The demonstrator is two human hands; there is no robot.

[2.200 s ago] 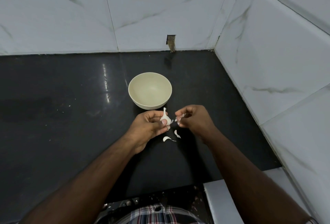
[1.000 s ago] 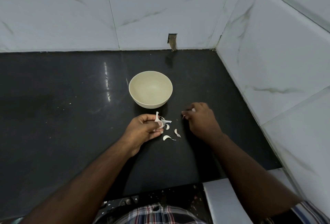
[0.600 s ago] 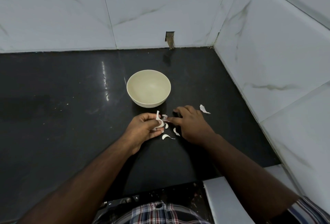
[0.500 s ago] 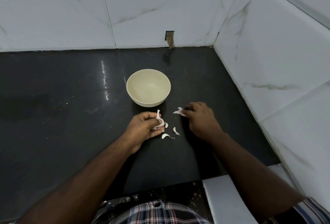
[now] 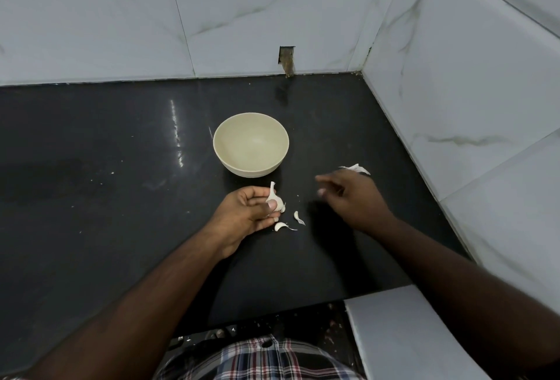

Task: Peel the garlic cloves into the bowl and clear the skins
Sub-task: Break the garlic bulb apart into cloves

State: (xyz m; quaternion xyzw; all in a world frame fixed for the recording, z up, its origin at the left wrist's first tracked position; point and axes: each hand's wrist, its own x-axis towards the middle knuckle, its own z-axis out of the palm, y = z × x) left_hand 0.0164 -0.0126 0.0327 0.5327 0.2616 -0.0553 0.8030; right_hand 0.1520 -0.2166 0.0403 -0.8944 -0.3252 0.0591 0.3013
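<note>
The black countertop (image 5: 91, 198) meets white marble-pattern wall tiles (image 5: 242, 16) at its far and right edges. The cream bowl (image 5: 251, 164) stands upright on the countertop and serves as the landmark; nothing is visible inside it.

Left hand (image 5: 245, 213): positioned just nearer the camera than the bowl, fingers curled round a garlic bulb (image 5: 274, 198). The bulb's pointed stem projects upward toward the bowl's near wall without touching it.

Right hand (image 5: 354, 198): positioned to the right of the bowl and nearer the camera, blurred, fingers loosely spread, nothing visible in its grip.

A piece of garlic skin (image 5: 357, 169) lies on the countertop right of the bowl, at the far edge of the right hand. Contact with the hand cannot be determined.

Two small curved white garlic pieces (image 5: 281, 226) lie on the countertop, nearer the camera than the bowl, just beside the left hand's fingertips, between the two hands.
</note>
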